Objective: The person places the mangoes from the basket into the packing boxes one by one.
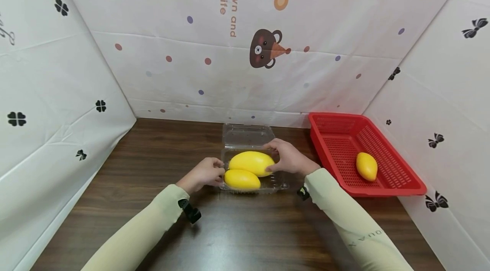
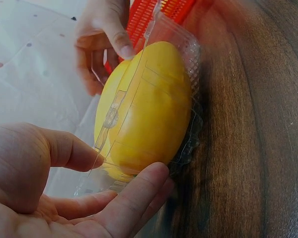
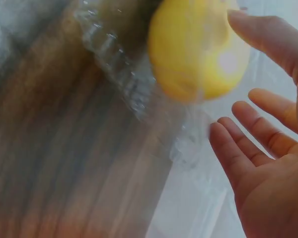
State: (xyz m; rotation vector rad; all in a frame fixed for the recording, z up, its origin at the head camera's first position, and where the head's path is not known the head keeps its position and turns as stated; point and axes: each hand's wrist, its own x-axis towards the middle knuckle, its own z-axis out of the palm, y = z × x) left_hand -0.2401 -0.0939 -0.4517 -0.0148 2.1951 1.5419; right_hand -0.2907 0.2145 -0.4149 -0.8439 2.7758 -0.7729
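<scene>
Two yellow mangoes lie side by side in a clear plastic clamshell box [image 1: 274, 182] whose lid is folded back. The larger mango [image 1: 251, 162] is at the back and the smaller mango [image 1: 242, 180] in front. At the box's left edge, my left hand [image 1: 204, 172] pinches the rim between thumb and fingers, close to the smaller mango's end. My right hand [image 1: 289, 157] is at the larger mango's right end. Its thumb [image 3: 268, 37] touches that mango, while the fingers [image 3: 260, 134] stay extended and apart from it.
Right of the box stands a red plastic basket [image 1: 333, 152] with one more yellow mango [image 1: 366, 166] inside. The box's clear lid [image 1: 246, 136] lies towards the back of the dark wooden table [image 1: 160, 147]. White printed cloth walls [image 1: 229, 79] enclose the back and both sides.
</scene>
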